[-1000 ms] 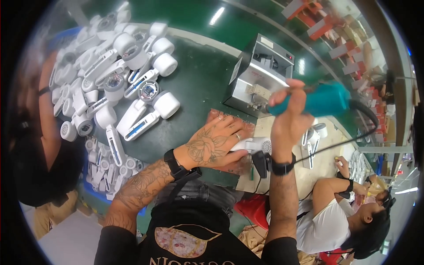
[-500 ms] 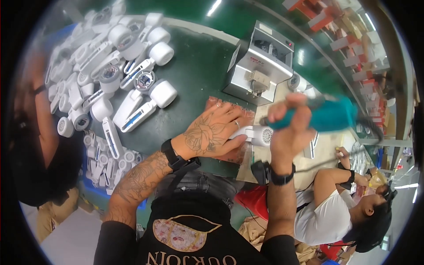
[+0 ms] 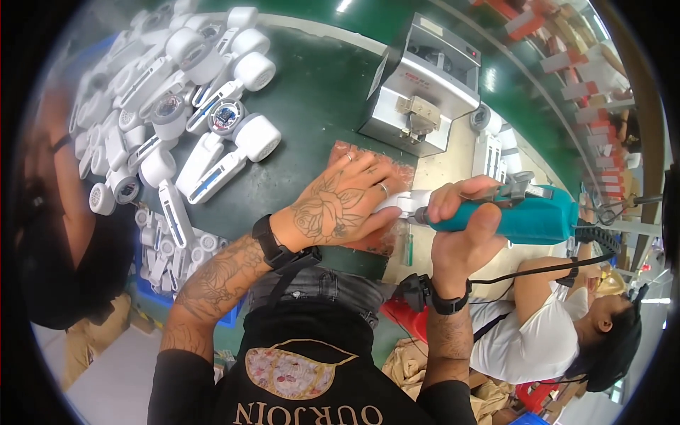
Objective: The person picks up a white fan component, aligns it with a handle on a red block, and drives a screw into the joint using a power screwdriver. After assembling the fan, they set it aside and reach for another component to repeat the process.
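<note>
My left hand (image 3: 340, 202) lies over a white plastic fan part (image 3: 405, 201), with thumb and fingers pressed round it on a worn reddish mat (image 3: 386, 242). Most of that piece is hidden beneath the hand. A teal electric screwdriver (image 3: 535, 218) is gripped in my right hand (image 3: 460, 230), held level with its nose pointing left. Its nose meets the right end of the white part; the bit itself cannot be made out. A black coiled cord trails from the tool's rear.
White fan housings (image 3: 177, 106), some with open round heads, are heaped at left. A grey-silver machine (image 3: 425, 85) stands beyond the mat; more white parts (image 3: 491, 152) lie to its right. A blue crate (image 3: 166, 297) of parts sits below the table edge. People work on both sides.
The screwdriver has swung lower and closer, its nose now at the white part's end. My right hand is no longer blurred. My left hand stays on the part.
</note>
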The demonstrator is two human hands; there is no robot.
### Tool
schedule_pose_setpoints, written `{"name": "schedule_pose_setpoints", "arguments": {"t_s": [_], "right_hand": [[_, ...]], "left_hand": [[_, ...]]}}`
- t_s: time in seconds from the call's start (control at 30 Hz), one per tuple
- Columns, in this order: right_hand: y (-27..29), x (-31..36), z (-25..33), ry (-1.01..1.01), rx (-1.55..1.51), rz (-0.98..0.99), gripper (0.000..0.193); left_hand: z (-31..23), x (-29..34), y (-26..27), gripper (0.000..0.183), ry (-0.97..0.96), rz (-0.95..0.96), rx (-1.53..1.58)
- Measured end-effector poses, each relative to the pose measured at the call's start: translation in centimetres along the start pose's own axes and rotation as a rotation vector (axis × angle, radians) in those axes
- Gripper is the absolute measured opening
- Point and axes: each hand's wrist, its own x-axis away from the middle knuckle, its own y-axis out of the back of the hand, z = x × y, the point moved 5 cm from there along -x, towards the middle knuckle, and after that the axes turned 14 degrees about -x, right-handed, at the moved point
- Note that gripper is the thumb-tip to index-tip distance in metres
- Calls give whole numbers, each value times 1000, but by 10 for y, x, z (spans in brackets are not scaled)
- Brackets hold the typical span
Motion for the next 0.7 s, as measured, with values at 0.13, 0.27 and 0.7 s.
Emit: {"name": "schedule_pose_setpoints", "arguments": {"t_s": [0.13, 0.27, 0.7], "right_hand": [[-4, 1, 4, 17, 10, 17, 60], [-1, 0, 7, 46, 37, 15, 60], [4, 1, -18, 17, -125, 50, 44]], "left_hand": [[-1, 2, -1, 44, 9, -11, 11], [0, 1, -1, 43, 2, -2, 11], [4, -6, 5, 44, 21, -48, 29]]}}
